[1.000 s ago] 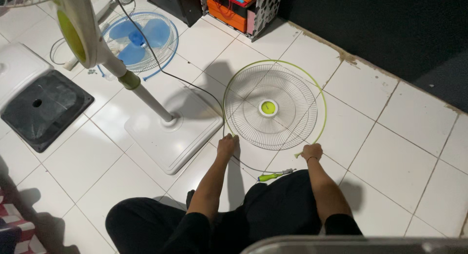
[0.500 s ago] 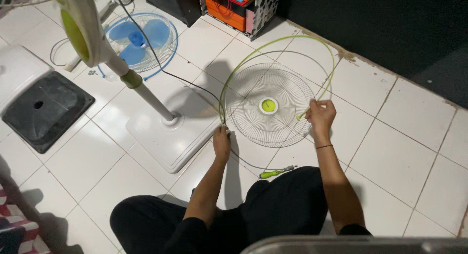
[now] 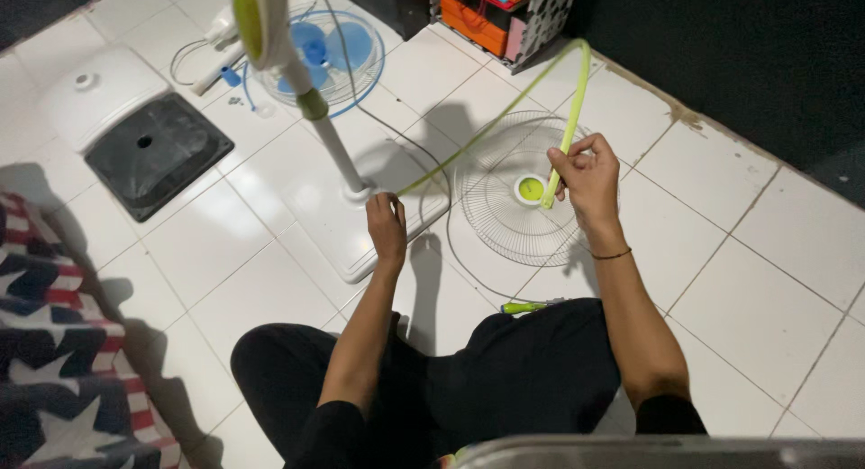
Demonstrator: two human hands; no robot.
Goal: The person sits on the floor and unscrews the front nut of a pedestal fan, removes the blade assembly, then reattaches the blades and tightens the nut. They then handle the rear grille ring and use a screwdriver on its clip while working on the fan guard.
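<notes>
Lime-green rim band (image 3: pixel 577 100), a thin plastic hoop, is lifted off the floor and arches up between the person's two hands. The right hand (image 3: pixel 587 176) is closed around one end of it, fingers curled tight, just above the round wire fan guard (image 3: pixel 505 208) that lies flat on the white tiled floor (image 3: pixel 766 244). The left hand (image 3: pixel 387 226) pinches the band's other end, fingers together, near the corner of the white fan base (image 3: pixel 342 226). From that base a white pole (image 3: pixel 333 145) with a green collar rises toward the camera. A green-handled screwdriver (image 3: pixel 527 306) lies on the tiles just in front of the person's black-clad knees, near the guard. Farther off, a second wire guard with blue blades (image 3: pixel 329 50) rests on the floor, and a dark square base plate (image 3: pixel 158 154) sits to the left beside a white cover. A patterned red, white and blue cloth (image 3: pixel 54 343) fills the lower left corner.
</notes>
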